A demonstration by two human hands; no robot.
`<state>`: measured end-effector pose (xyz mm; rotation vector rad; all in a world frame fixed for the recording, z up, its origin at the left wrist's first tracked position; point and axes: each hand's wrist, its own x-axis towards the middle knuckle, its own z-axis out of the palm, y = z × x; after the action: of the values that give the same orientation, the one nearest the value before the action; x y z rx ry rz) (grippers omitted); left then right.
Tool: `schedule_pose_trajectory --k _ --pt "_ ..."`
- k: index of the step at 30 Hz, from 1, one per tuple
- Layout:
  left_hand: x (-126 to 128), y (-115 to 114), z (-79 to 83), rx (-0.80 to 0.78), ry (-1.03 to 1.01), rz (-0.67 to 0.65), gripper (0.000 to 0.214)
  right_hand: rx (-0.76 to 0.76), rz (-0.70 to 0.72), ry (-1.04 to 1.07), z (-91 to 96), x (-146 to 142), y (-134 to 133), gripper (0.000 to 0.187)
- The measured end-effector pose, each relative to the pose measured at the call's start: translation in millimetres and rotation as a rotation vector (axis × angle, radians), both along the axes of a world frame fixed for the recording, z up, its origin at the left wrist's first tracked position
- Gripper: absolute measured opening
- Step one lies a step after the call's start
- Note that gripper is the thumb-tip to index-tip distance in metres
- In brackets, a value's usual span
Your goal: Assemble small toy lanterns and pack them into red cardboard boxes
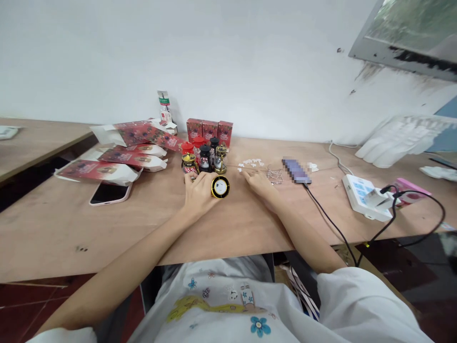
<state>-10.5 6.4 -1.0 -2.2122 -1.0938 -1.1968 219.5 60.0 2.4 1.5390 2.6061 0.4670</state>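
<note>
My left hand is closed around a small round lantern piece with a gold rim and white face, held on its side just above the wooden table. My right hand lies flat on the table, fingers stretched toward a scatter of small white parts. Just beyond my left hand stand several small lanterns in red, black and gold. A little wire handle pile lies right of my right hand.
Three red boxes stand behind the lanterns. Flattened red-and-white cartons and a phone lie at left. A second phone with a black cable, a white power strip and a pink box are at right.
</note>
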Motion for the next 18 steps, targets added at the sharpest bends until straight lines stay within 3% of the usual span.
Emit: schedule_pose_trajectory --k 5,9,11,16,18 --pt "0 0 -1.0 0.031 0.011 0.003 0.026 0.004 -0.063 0.173 -1.2 -3 -3 0.045" --pt "0 0 -0.8 0.009 0.033 0.024 0.026 0.013 -0.028 0.381 -7.7 -8 -2 0.033" --pt "0 0 -0.7 -0.015 0.043 0.036 0.026 0.026 0.017 0.591 -12.1 -11 -3 0.026" --pt "2 -1 0.2 -0.056 0.101 0.069 0.025 0.129 0.208 1.383 -17.1 -30 -22 0.018" --pt "3 -1 0.8 -0.082 0.136 0.086 0.023 0.150 0.269 1.510 -15.3 -39 -37 0.019"
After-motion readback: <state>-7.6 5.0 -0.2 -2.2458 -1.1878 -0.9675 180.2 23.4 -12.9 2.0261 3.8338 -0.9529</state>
